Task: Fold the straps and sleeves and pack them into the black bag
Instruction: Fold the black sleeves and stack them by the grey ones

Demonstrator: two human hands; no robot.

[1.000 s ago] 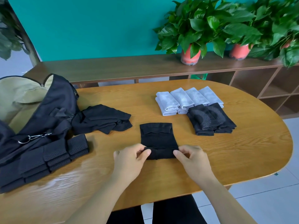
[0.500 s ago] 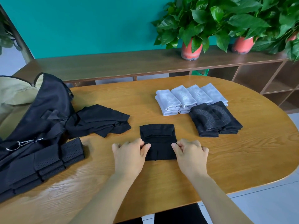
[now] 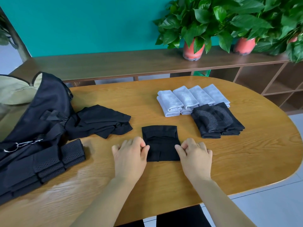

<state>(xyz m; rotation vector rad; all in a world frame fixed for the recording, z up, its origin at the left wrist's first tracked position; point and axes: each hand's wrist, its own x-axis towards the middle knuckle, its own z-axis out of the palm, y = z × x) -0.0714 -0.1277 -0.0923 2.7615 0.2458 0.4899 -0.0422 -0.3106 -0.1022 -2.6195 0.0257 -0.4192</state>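
A folded black sleeve [image 3: 161, 143] lies flat on the counter [image 3: 246, 153] near its front edge, roughly in the middle, with a narrower folded layer showing across its far half. The left hand [image 3: 129, 154] is at the sleeve's left edge, its grip narrow, with thumb and curled forefinger pinching the cloth. The right hand [image 3: 194, 153] mirrors it at the right edge, its grip likewise closed on the fabric between thumb and bent fingers. Both forearms reach in from the near side.

Just left of and beyond the sleeve sits a loose heap of black sleeves [image 3: 101, 120], not yet folded. Its left end touches the black bag [image 3: 41, 112], which lies slumped at the counter's left end with a metal ring on its front. Folded perforated straps [image 3: 54, 161] are stacked against the bag's near side.

To the right and farther off, four folded grey sleeves [image 3: 185, 99] stand in an overlapping row, and two folded black sleeves with grey patterning [image 3: 214, 122] lie just in front of them. Behind the counter, a wooden shelf [image 3: 114, 64] carries potted plants [image 3: 193, 30] against a teal wall [image 3: 82, 22].
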